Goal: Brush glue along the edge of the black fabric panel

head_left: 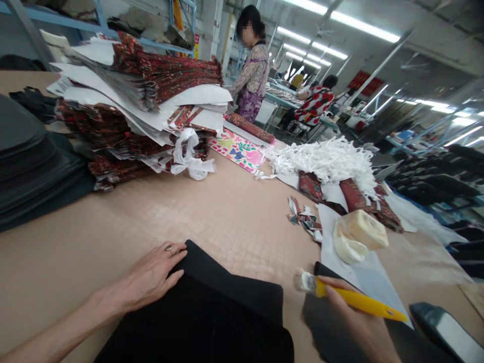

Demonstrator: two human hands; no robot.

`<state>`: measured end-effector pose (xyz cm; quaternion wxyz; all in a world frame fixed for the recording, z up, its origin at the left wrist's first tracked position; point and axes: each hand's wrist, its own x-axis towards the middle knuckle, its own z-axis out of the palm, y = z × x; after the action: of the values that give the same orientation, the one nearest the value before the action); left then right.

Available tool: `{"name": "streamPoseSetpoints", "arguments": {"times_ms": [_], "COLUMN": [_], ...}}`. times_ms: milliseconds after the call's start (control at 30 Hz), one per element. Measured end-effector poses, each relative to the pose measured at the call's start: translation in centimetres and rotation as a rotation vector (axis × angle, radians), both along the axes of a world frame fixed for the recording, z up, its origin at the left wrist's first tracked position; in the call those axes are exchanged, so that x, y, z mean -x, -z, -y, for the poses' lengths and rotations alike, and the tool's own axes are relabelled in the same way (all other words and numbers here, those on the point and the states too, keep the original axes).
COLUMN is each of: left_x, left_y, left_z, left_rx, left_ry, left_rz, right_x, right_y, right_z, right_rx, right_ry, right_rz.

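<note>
Two bare hands work at the near edge of a tan cutting table. The left hand lies flat, fingers spread, pressing on the upper left edge of a piece of black fabric that sits nearest the viewer; it grasps nothing. The right hand is closed around the yellow handle of a flat brush, bristles pointing left toward the cloth and hovering just beside its right edge. The black fabric looks soft, limp and light, likely to slide or wrinkle under a stroke, so it seems best pinned with a flat palm near an edge, as it is now, rather than pinched. Just beyond the brush lie a white paper sheet and a roll of cream tape, with small fabric scraps beside them. Further out sit a heap of white shredded strips, a flowered panel, and on the left a tall stack of red patterned pieces layered with paper, next to dark stacked sheets. At the far end another person stands at the table.
</note>
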<state>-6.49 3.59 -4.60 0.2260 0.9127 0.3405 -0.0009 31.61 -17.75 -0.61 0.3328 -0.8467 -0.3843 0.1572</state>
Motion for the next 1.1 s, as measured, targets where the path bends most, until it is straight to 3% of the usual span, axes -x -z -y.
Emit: {"name": "streamPoseSetpoints", "arguments": {"times_ms": [167, 433, 533, 633, 767, 933, 1000, 1100], "left_x": [-0.1, 0.3, 0.2, 0.2, 0.3, 0.0, -0.2, -0.2], "left_y": [-0.3, -0.5, -0.5, -0.3, -0.2, -1.1, -1.4, -1.6], "left_z": [0.1, 1.6, 1.8, 1.9, 1.9, 1.5, 1.3, 1.1], "left_rx": [-0.003, -0.081, -0.091, -0.082, -0.054, -0.025, -0.016, -0.004], "left_ry": [-0.013, -0.077, -0.101, -0.114, -0.098, -0.069, -0.057, -0.040], "left_rz": [-0.021, 0.122, 0.127, 0.142, 0.120, 0.050, 0.027, 0.009], "right_x": [5.7, 17.6, 19.7, 19.1, 17.6, 17.1, 14.9, 8.8], "right_y": [-1.2, 3.4, 4.6, 4.7, 3.3, 3.1, 3.6, 4.1], "right_z": [-4.8, -15.0, -17.3, -16.8, -14.7, -13.3, -11.4, -6.5], "right_rx": [-0.115, -0.244, -0.252, -0.231, -0.189, -0.184, -0.173, -0.126], "right_ry": [-0.023, -0.461, -0.543, -0.562, -0.513, -0.561, -0.545, -0.388], "right_rz": [-0.108, -0.358, -0.355, -0.317, -0.260, -0.241, -0.230, -0.173]}}
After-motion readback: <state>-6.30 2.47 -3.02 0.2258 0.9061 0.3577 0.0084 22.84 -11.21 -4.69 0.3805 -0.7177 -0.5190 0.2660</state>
